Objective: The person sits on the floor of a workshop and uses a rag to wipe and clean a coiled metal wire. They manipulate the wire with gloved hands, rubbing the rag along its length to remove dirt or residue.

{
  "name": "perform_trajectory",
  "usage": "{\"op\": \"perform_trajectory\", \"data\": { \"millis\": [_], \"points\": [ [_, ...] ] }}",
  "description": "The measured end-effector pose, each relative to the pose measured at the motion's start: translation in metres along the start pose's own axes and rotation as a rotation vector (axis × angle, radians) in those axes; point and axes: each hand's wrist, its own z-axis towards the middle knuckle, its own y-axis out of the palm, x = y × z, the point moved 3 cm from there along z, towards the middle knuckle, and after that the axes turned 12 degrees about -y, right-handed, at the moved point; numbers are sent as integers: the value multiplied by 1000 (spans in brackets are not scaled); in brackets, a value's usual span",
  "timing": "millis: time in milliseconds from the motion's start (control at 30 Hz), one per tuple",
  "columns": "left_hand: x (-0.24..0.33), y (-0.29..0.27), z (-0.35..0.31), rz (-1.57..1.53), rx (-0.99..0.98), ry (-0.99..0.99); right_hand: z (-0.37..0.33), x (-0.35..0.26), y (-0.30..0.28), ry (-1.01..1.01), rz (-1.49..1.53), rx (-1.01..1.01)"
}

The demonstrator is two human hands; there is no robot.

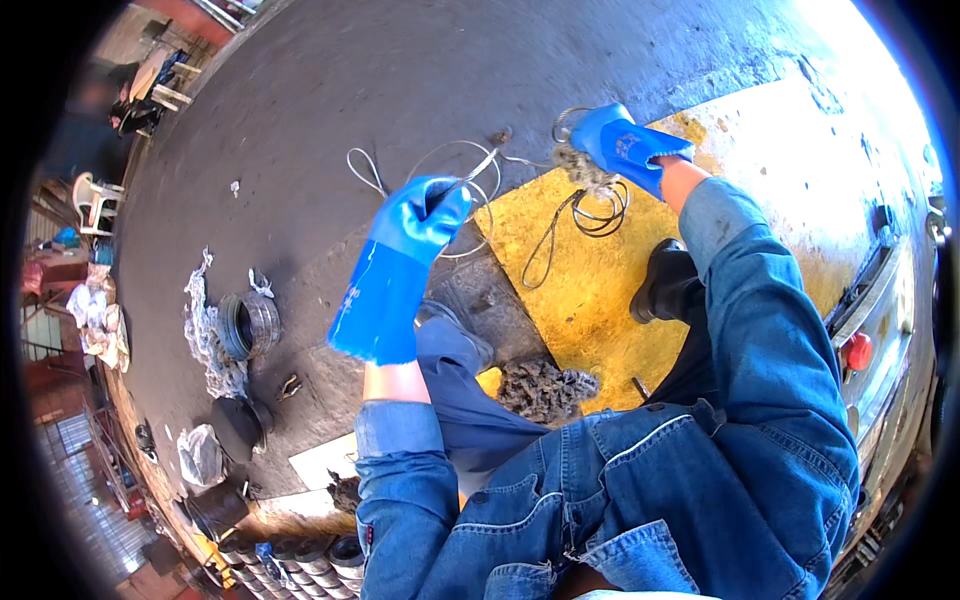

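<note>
Two gloved hands work a thin wire (pixel 470 175) above the floor — left hand (pixel 420 215) closed on one strand, right hand (pixel 625 145) clenched around a tangled bundle (pixel 585 175). Step: untangling. Next move likely demands steady tension.

No labels, signs or screens visible. Only package-like item: crumpled clear plastic bag (pixel 200 455) on the grey floor (pixel 330 90), lower left, beside a black pot (pixel 238 425).
</note>
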Motion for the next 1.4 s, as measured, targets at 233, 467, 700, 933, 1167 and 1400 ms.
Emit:
{"op": "perform_trajectory", "data": {
  "millis": [233, 467, 700, 933, 1167, 1400],
  "points": [
    [-28, 4, 23, 273, 76, 79, -6, -36, -85, -230, -15, 20],
    [-21, 13, 22, 278, 39, 103, -12, -49, -101, -352, 199, 203],
    [-14, 28, 27, 484, -44, 245, -17, -41, -90, -441, 471, 456],
    [8, 43, 20, 545, 57, 208, -44, -43, -84, -442, 680, 641],
    [1, 88, 29, 486, 138, 533, -52, -59, -54, -292, 701, 902],
    [-1, 89, 44, -49, -69, -17, -15, -33, 26, 16, 1594, 836]
  ]
}}
